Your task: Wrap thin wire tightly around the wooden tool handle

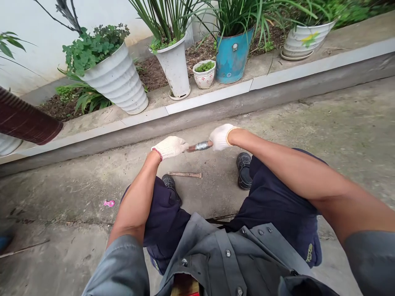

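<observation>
My left hand (170, 146), in a white knitted glove, pinches the left end of a short brown stick wound with silvery wire (203, 145). At the stick's other end my right hand (221, 137), gloved the same way and slightly blurred, is closed around it. The wire winding shows in the gap between the two hands, held above the concrete. Below, a flat strip of wood (185, 174) lies on the ground between my shoes. What the gloves cover of the stick is hidden.
A raised planter ledge (210, 98) runs across the far side. On it stand a ribbed white pot (120, 82), a tall white pot (174, 68), a small pot (203, 78) and a blue bucket (233, 57). A pink item (109, 203) lies on the concrete at left.
</observation>
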The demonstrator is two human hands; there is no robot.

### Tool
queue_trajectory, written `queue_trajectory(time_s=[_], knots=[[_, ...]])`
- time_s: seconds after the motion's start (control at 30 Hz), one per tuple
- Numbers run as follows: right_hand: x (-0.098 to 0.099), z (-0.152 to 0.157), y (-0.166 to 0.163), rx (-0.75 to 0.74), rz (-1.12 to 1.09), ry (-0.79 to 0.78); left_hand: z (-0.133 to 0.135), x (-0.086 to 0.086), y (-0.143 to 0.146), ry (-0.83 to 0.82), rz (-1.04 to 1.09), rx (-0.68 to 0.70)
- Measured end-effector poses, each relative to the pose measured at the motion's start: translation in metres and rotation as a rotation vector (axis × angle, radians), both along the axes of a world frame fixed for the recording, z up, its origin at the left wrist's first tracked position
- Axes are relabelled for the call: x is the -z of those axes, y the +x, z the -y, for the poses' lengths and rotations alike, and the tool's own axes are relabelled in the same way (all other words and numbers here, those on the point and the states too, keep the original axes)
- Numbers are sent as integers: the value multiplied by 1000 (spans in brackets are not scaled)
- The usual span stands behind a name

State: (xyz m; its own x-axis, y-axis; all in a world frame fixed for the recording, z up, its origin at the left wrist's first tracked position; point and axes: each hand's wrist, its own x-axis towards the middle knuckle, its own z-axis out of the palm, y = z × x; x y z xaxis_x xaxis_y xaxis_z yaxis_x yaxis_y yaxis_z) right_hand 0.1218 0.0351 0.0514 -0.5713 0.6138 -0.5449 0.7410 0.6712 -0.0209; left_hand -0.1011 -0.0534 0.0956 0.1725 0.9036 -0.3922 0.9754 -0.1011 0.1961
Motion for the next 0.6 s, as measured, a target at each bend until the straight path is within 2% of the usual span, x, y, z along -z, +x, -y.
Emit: queue_trajectory(time_s=[0.07,0.2,0.43,0.53,0.6], knots=[[-4,-8,-1,50,-24,80,0,0,0,-22,27,-21],[-19,-17,5,141,-120,121,0,1,-2,-69,63,-43],[-31,-16,11,113,-262,139,0,4,-7,-92,87,-36],[-33,-10,11,102,-348,61,-2,9,-10,-105,92,-31],[-35,-5,13,131,-452,-121,-4,12,-13,-108,99,-23]])
